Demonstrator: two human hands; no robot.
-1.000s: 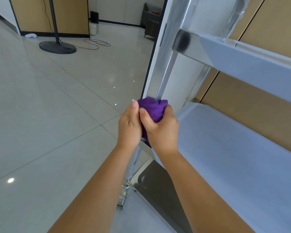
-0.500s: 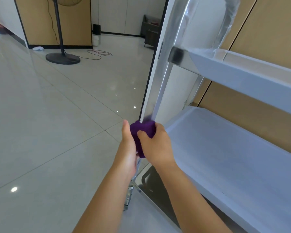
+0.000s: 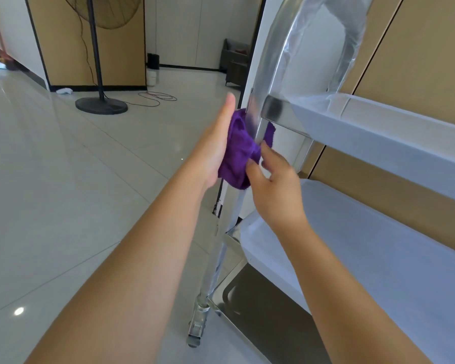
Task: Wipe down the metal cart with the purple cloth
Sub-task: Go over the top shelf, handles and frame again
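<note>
The purple cloth (image 3: 238,149) has travelled up the cart's near upright post (image 3: 230,214): a second ago I had it bunched in both fists low on the post, near the middle shelf (image 3: 378,248), and it now sits just under the corner of the upper shelf (image 3: 352,119). My grip has changed too. My left hand (image 3: 216,143) has opened, its fingers straight and together, the palm pressing the cloth flat against the post's outer side. My right hand (image 3: 271,179) has loosened; its thumb and fingertips pinch the cloth's lower fold, the other fingers slightly spread. The cloth wraps partway round the post, one corner showing on the far side.

I judge this stroke to have covered the stretch of post between the two shelves. The curved handle (image 3: 313,35) above, the shelves and the bottom tray (image 3: 260,311) are probably yet to be wiped, so the task looks early.

Both forearms reach forward and upward from the lower edge of the view, the left extended further, the right bent slightly inward. A standing fan's base (image 3: 101,105) rests on the tiled floor (image 3: 63,179) well behind.
</note>
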